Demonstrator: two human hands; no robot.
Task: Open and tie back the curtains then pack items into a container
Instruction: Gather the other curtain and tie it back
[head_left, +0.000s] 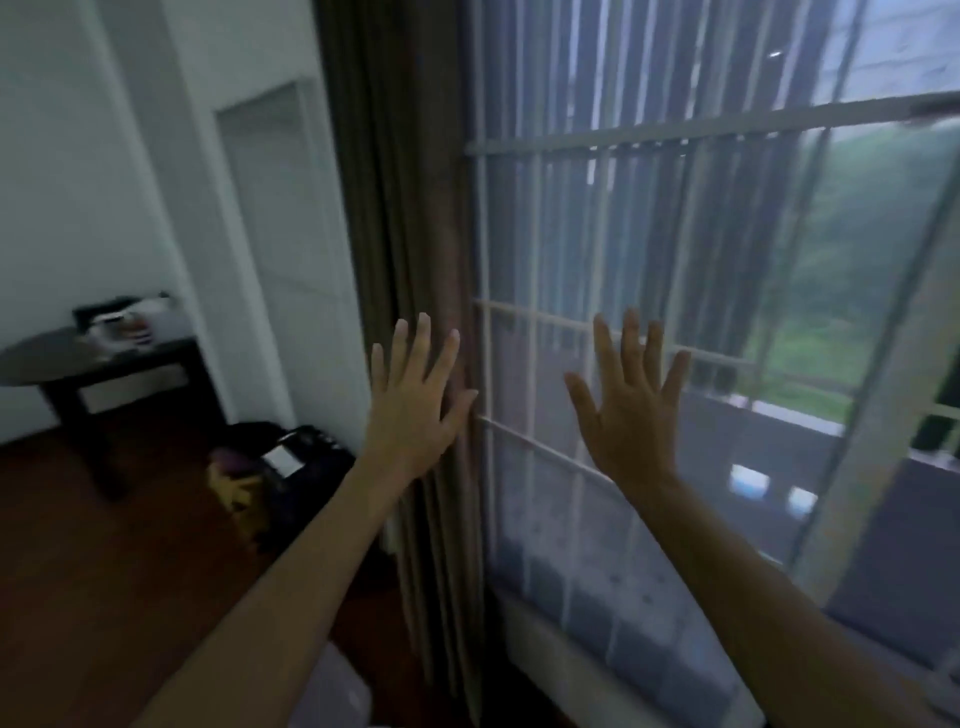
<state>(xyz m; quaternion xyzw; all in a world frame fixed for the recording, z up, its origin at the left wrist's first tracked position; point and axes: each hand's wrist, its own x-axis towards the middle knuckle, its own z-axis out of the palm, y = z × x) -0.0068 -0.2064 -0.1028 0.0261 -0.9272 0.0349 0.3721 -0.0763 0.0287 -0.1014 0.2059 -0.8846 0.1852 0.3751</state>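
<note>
curtain step. left hand (415, 400) and right hand (628, 415) both empty, fingers spread. left is by the brown curtain (410, 208) edge, right at its 3 o'clock before the window (675, 218). next, i'd guess: bunch curtain, tie back.

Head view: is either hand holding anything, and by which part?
Nothing is held. The left hand is open, fingers spread, in front of the brown curtain; the right hand is open before the sheer curtain.
</note>
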